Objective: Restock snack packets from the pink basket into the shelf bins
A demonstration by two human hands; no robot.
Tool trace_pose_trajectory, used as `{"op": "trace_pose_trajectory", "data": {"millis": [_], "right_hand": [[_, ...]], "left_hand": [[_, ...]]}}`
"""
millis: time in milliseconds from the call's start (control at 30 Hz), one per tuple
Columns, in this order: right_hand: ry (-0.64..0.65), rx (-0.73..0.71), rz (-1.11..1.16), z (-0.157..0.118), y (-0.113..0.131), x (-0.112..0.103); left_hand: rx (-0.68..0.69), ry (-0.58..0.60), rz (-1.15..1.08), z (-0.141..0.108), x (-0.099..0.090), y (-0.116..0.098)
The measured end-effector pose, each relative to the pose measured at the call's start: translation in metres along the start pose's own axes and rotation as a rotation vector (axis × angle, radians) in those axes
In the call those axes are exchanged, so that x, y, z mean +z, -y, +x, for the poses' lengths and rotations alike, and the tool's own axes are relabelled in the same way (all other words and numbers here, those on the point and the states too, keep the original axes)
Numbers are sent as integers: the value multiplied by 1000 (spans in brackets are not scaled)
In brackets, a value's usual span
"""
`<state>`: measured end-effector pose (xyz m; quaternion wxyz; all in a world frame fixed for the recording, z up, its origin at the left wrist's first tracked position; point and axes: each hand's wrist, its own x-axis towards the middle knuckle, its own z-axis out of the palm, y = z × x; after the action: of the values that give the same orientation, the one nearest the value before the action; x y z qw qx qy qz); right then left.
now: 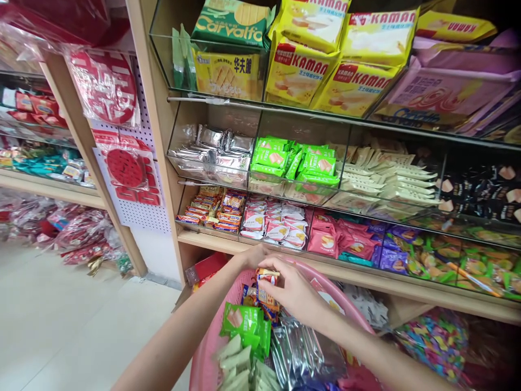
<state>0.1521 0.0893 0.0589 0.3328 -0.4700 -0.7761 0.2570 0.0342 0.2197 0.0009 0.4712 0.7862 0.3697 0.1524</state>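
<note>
My right hand (293, 290) is closed on small orange-and-yellow snack packets (267, 292), thumb on one side and fingers curled over the top. It is above the far part of a pink plastic basket (201, 347). My left hand (256, 256) reaches to the basket's far rim, just under the lowest shelf; its fingers are hidden behind the right hand. Inside the basket lie green wafer packets (244, 326), pale cream packets (236, 361) and a row of silver packets (295, 347). More orange packets (215, 209) fill a shelf bin ahead.
Clear-fronted shelf bins rise in front, holding green packets (293, 160), white-and-red packets (274, 222), pink packets (337, 236) and yellow wafer bags (301, 70). Left of them stands a wooden shelf post (163, 136). A bag of colourful sweets (437, 342) sits below at right.
</note>
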Motion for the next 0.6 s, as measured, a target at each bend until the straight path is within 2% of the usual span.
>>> {"op": "trace_pose_trajectory", "data": {"millis": [167,267,433,600], "right_hand": [[39,-38,-148,2,5,11],[61,-18,-193,5,3,17],[25,-34,-209,10,-4,23],[-14,-32,-146,8,-4,18]], "left_hand": [[-127,-24,-72,-5,1,-9],[-130,-10,-108,-10,0,-15],[-160,2,-203,-11,-2,-21],[-174,8,-222,-7,-2,-17]]}}
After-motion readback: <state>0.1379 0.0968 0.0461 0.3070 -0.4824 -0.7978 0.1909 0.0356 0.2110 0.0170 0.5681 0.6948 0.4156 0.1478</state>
